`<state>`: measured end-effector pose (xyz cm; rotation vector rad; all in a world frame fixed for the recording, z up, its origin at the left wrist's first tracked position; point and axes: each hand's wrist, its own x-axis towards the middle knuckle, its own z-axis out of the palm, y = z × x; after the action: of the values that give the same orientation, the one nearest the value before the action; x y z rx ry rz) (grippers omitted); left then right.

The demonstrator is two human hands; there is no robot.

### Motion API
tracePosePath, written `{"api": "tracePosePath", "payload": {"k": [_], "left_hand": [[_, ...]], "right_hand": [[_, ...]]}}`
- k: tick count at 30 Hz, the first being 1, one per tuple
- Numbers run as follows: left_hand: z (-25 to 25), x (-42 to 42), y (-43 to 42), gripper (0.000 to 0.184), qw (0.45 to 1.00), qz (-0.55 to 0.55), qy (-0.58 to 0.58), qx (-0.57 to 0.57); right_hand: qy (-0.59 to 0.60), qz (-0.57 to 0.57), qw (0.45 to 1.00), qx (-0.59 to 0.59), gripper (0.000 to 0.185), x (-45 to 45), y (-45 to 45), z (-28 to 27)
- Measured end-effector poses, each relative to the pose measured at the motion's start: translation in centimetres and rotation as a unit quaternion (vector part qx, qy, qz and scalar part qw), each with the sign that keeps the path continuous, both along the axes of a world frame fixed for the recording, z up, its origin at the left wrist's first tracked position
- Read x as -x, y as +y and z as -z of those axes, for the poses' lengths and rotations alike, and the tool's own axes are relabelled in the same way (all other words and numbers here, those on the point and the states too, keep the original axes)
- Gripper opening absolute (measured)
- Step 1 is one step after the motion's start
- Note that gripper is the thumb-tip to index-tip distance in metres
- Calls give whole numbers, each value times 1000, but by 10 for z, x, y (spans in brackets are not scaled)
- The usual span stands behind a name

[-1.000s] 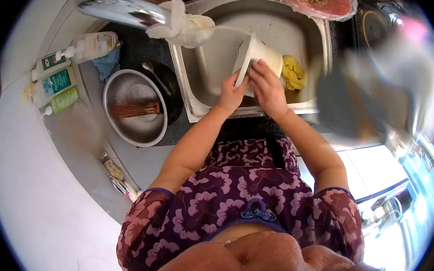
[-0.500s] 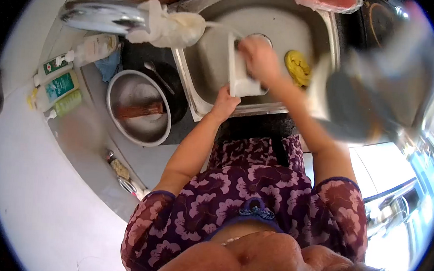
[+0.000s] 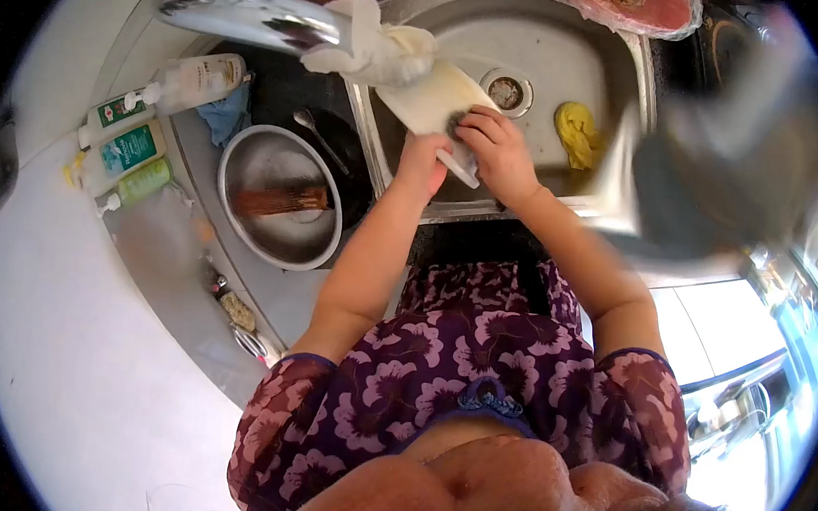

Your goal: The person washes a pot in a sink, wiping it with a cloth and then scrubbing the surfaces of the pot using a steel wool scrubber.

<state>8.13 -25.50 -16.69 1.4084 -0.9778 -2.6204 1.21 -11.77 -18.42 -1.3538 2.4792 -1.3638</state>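
While One Hand Holds the White Tub, the Other Holds a Dark Pad

While the white tub (image 3: 426, 101) tilts over the left part of the metal sink (image 3: 572, 65), the left hand (image 3: 421, 162) has its grip clasped around the tub's near edge. The right hand (image 3: 498, 154) has its fingers curled on a small dark pad (image 3: 455, 122), which touches the tub. The tap (image 3: 255, 16), with a pale cloth (image 3: 369, 45) on its end, hangs over the tub.

A yellow cloth (image 3: 577, 135) lies in the sink, to the right of the drain (image 3: 505, 93).

Left of the sink, a metal bowl (image 3: 224, 188) has a brown bundle (image 3: 282, 201) in it, and a spoon (image 3: 321, 140) is beside it. Farther left are a clear bottle (image 3: 196, 82) and a bottle with a teal label (image 3: 128, 151). That label has pale writing, too small to read. A light green bottle (image 3: 143, 182) is just beside it. A blue cloth (image 3: 229, 115) lies near the clear bottle.
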Motion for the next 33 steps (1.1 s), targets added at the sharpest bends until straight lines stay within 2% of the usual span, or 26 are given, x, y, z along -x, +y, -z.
{"api": "tracePosePath", "payload": {"k": [3, 4, 7, 8, 11, 13, 15, 16, 19, 20, 23, 26, 27, 29, 31, 33], "left_hand": [[0, -19, 22, 61, 999, -1, 33, 41], [13, -31, 24, 65, 998, 39, 16, 50], [14, -37, 22, 67, 997, 50, 20, 58], [12, -41, 21, 67, 997, 49, 15, 58], [9, -42, 18, 66, 997, 49, 24, 58], [10, -44, 20, 64, 996, 55, 40, 60], [36, -51, 23, 58, 996, 60, 3, 72], [44, -54, 24, 55, 995, 63, -16, 79], [14, -43, 20, 51, 990, 98, 2, 97], [16, -45, 20, 50, 988, 116, -3, 103], [16, -44, 19, 47, 981, 154, -16, 120], [-2, -37, 24, 46, 976, 170, -29, 135], [-2, -37, 25, 47, 973, 179, -24, 141], [-2, -37, 25, 47, 970, 190, -24, 150], [-1, -36, 23, 47, 968, 196, -29, 153], [5, -41, 20, 46, 972, 192, -16, 138]], "right_hand": [[-18, 33, 999, -28, 25, 31, -7, -1], [-54, 61, 996, -30, 20, 41, -22, 5], [-169, 41, 984, -45, 13, 67, -38, 12], [-109, 51, 993, -12, 11, 57, -29, 8], [-65, 19, 998, 0, 13, 16, 14, -13], [-83, 19, 996, -22, 15, 22, 12, -12], [-105, 22, 993, -40, 14, 56, -17, -2], [-195, 45, 979, -41, 15, 73, -34, 13], [-239, 27, 969, -58, 16, 88, -34, 22], [-119, 25, 992, -46, 16, 73, -17, 20], [-60, -11, 997, -47, 16, 24, 34, -13], [-107, 42, 993, -40, 15, 41, 21, 2], [-155, 87, 983, -46, 15, 58, 5, 14], [-381, 112, 909, -126, 14, 95, -13, 26], [-268, 68, 959, -67, 15, 80, 2, 25], [-164, 36, 985, -38, 14, 47, 22, 8]]}}
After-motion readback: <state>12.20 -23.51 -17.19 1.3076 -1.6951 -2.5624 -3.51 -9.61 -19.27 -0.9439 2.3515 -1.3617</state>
